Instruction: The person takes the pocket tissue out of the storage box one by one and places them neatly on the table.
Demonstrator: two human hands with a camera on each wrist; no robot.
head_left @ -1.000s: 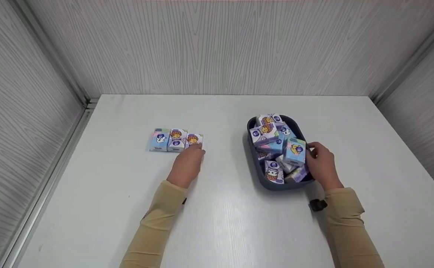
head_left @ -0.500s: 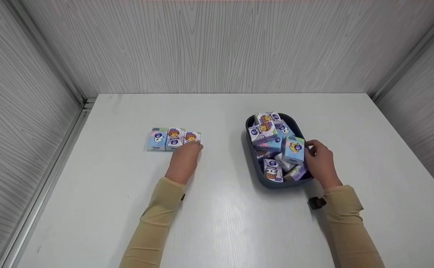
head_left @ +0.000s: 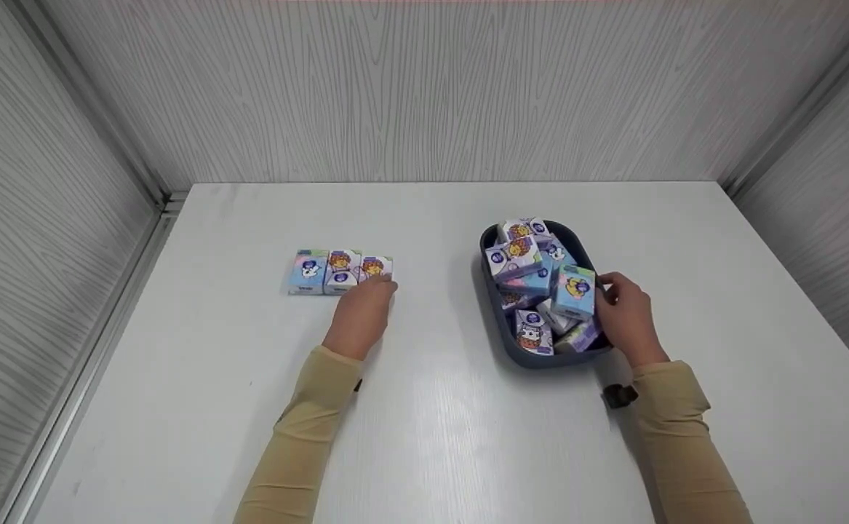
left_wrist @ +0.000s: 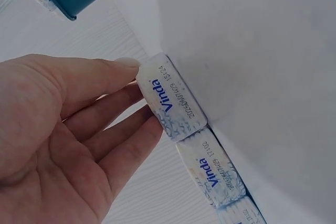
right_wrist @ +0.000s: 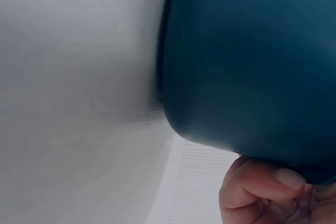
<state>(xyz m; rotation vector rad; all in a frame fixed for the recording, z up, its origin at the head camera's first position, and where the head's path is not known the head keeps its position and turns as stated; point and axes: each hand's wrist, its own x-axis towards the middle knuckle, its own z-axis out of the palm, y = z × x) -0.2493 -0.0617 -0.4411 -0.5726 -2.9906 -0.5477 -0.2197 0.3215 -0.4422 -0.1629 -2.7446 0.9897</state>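
Observation:
Three small Vinda tissue packs lie side by side in a row at the left of the table in the head view: a blue pack (head_left: 308, 273), a white and purple middle pack (head_left: 341, 271) and an end pack (head_left: 376, 268). My left hand (head_left: 360, 318) pinches the end pack; the left wrist view has the thumb at one corner of this tissue pack (left_wrist: 170, 98) and fingers along its other side. My right hand (head_left: 628, 318) grips the right side of a dark blue-green bin (head_left: 505, 340). Its curled finger (right_wrist: 262, 182) shows against the bin's wall in the right wrist view.
Several more tissue packs (head_left: 515, 258) are heaped inside the bin, some above its rim. The white table (head_left: 439, 437) runs back to a grey wood-grain panel (head_left: 424, 94). Similar panels stand at left and right.
The head view has shifted slightly. My left hand and the end pack have edged a little away from me; the right hand stays at the bin.

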